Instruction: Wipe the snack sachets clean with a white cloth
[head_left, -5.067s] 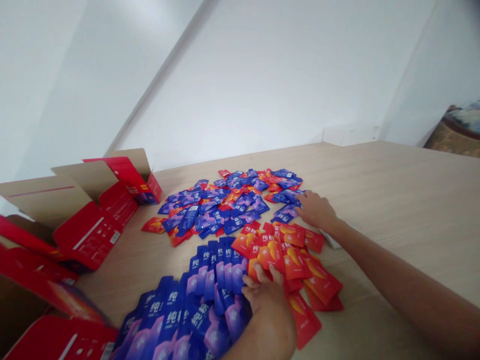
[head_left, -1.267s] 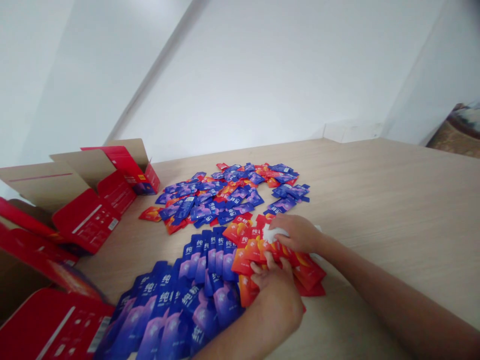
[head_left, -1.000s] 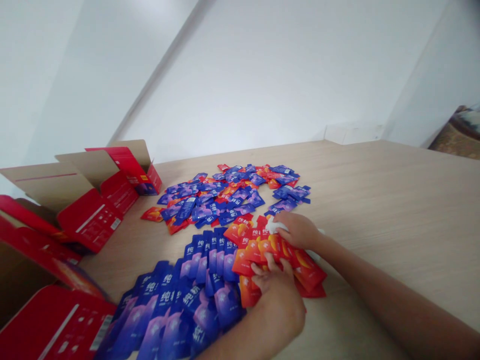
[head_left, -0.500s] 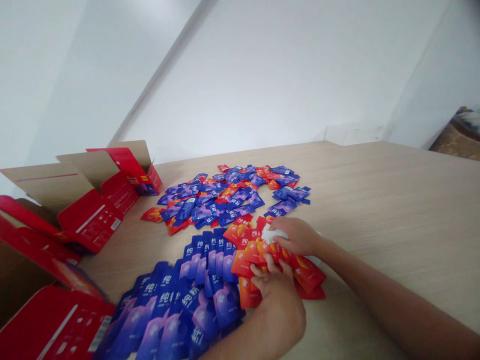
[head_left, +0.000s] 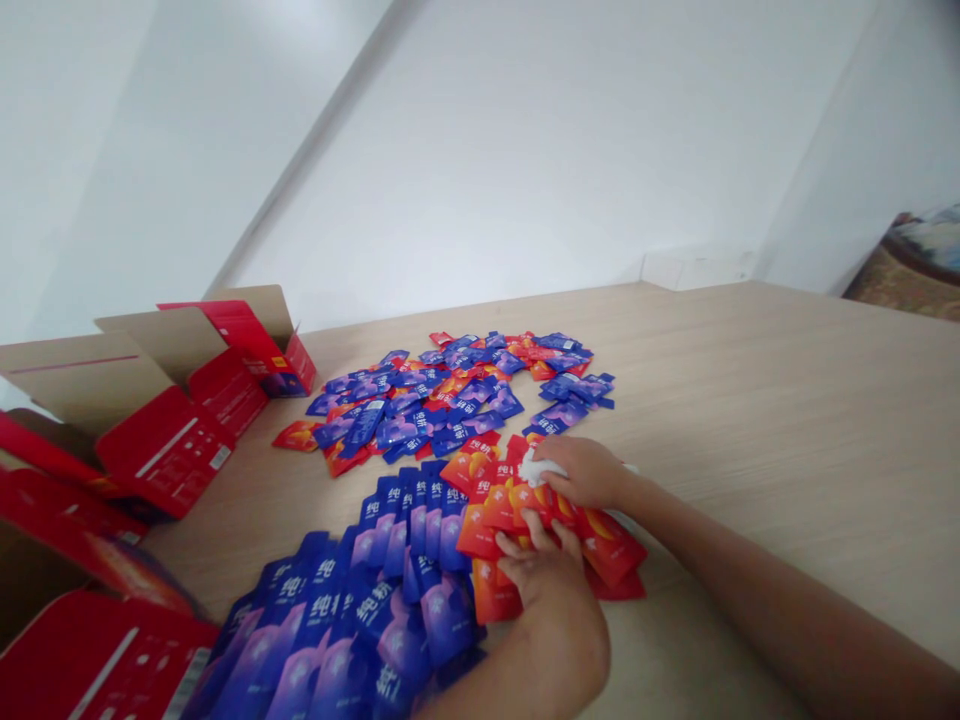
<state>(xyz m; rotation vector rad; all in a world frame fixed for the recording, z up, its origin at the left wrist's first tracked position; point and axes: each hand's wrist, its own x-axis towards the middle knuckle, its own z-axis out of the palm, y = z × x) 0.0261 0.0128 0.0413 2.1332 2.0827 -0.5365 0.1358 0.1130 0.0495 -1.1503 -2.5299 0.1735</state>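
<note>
My left hand (head_left: pixel 551 575) rests on overlapping red-orange sachets (head_left: pixel 499 590), its fingers spread over their surface. Just beyond it, my right hand (head_left: pixel 585 470) pinches a crumpled white tissue (head_left: pixel 538 468), which touches the upper part of the same sachets. Several more red-orange sachets lie fanned out under and to the right of both hands. To the left, tall blue-purple sachets (head_left: pixel 330 620) overlap in rows, and my left forearm partly covers their near end. My right palm is turned away from view.
Open red cardboard boxes (head_left: pixel 169 445) line the left side of the wooden table (head_left: pixel 750 420), flaps raised. A loose mixed heap of blue and red sachets (head_left: pixel 420 400) lies farther back. A small white box (head_left: pixel 694 270) stands by the wall.
The whole view has shifted slightly, so things sit a little farther left. Both hands keep nearly the same place on the red-orange sachets, and the tissue is still in my right hand.
</note>
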